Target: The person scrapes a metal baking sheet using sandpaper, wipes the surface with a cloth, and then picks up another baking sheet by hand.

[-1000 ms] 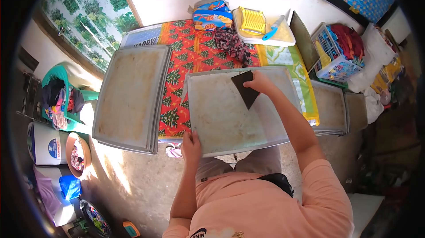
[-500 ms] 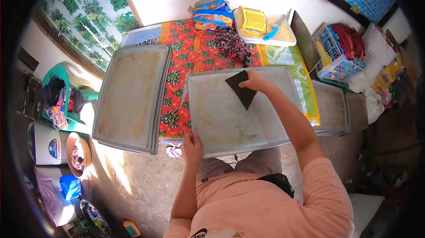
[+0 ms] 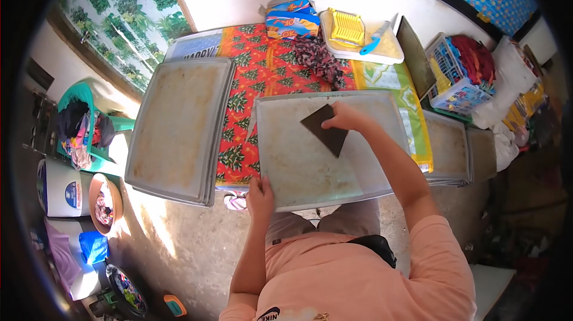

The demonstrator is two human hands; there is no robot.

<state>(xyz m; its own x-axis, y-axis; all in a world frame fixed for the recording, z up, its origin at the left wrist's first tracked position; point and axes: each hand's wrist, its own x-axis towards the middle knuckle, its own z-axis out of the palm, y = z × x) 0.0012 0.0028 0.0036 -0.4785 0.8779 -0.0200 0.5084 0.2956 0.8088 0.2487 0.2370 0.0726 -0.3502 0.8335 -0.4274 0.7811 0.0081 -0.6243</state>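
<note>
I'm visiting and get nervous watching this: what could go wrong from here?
The tray seems to reach past the near edge of the table, so pressing with the right hand might tip it if the left hand slips. The dark flat piece has pointed corners that could scratch the tray. The stack of trays at left also appears to overhang; a bump might shift it.

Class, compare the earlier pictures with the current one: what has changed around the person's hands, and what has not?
The right hand has moved the dark flat piece leftward and nearer the person across the tray. Nothing was newly grasped or released: the left hand remains at the tray's near-left corner. The tray stack stayed put.
</note>
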